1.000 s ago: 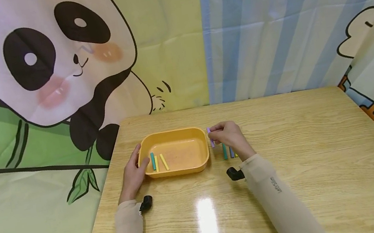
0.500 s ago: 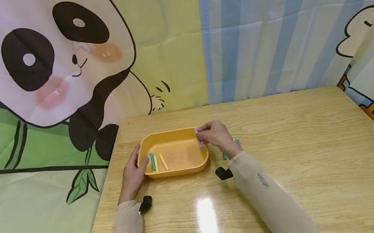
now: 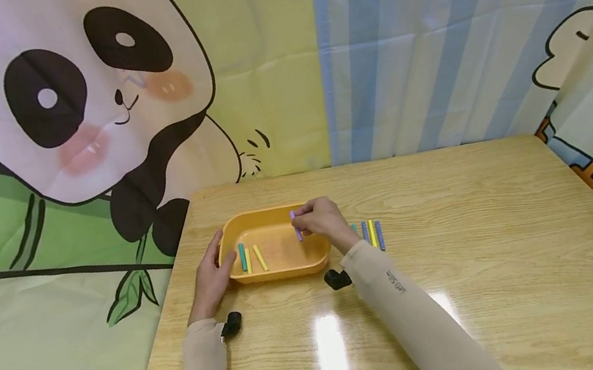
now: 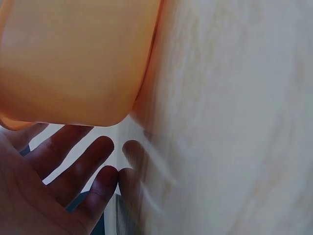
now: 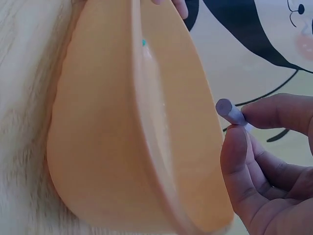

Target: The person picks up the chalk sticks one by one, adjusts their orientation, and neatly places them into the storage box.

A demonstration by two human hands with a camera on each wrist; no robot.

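Observation:
A purple chalk stick (image 3: pixel 296 227) is pinched between the thumb and index finger of my right hand (image 3: pixel 327 219), over the right part of the orange plastic basin (image 3: pixel 288 273). In the right wrist view the round end of the chalk (image 5: pixel 224 106) faces the camera, above the rim. My left hand (image 3: pixel 210 276) holds the basin's left end, thumb over the rim and fingers along the outside. Its outer fingers (image 4: pixel 100 188) spread beneath the basin in the left wrist view. Inside the basin lie a teal chalk (image 3: pixel 242 257) and two yellow ones (image 3: pixel 260 258), at the left.
Right of the basin, a row of chalks lies on the wooden table (image 3: pixel 497 256): a blue one (image 3: pixel 365 230), a yellow one (image 3: pixel 372 233), another blue one (image 3: pixel 379 235) and a teal one (image 3: pixel 353 228), partly hidden by my right wrist. A cartoon curtain (image 3: pixel 268 85) hangs behind the table.
My right hand has moved left with the purple chalk, from beside the basin to over its inside. More of the chalk row now shows. My left hand stays at the basin.

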